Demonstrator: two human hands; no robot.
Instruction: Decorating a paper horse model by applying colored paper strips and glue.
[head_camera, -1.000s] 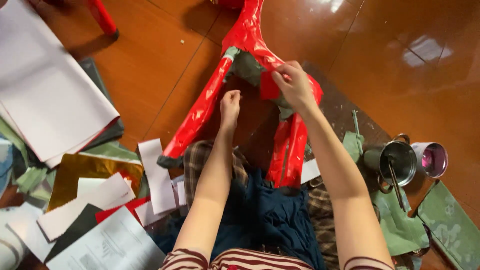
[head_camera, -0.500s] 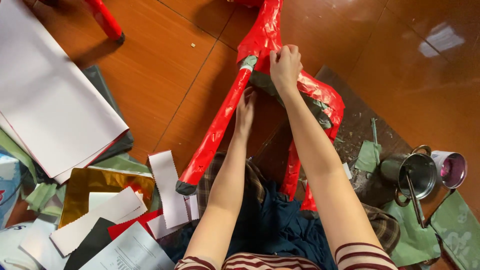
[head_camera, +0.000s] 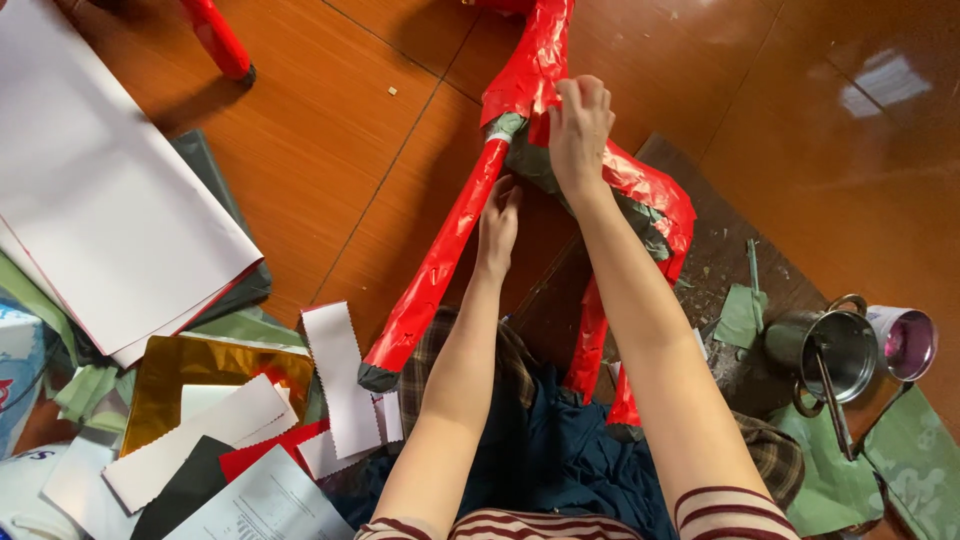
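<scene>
Hands: both of yours are up on the red paper-covered frame (head_camera: 530, 90) in front of you.
Right hand: your right hand (head_camera: 578, 130) sits on top of the frame where its limbs meet, fingers curled and pinched on the red paper there; it is closed on the wrapping.
Left hand: your left hand (head_camera: 497, 222) is lower, just beside the long red leg (head_camera: 440, 265), fingers stretched up under the grey bare patch (head_camera: 530, 160); whether it grips anything you cannot tell, since the fingertips are hidden behind the leg.
Frame: it stands on the brown wood floor (head_camera: 330, 150), with one red leg slanting down to your left knee and ending in a grey tip (head_camera: 378, 377), and two shorter red legs (head_camera: 600, 350) coming down by your right forearm.
Lap: dark blue cloth (head_camera: 550, 450) over plaid fabric lies beneath your arms.
Left side: a big stack of white sheets (head_camera: 100, 200) lies well apart from the frame; near your left elbow are a gold sheet (head_camera: 170, 380), white zigzag-edged strips (head_camera: 340, 375) and red and black scraps.
Right side: a metal pot (head_camera: 830, 345) with a stick in it stands on the dark board (head_camera: 700, 200), touching a small can (head_camera: 905, 343) with a pink inside; green paper pieces (head_camera: 740, 315) lie around them.
</scene>
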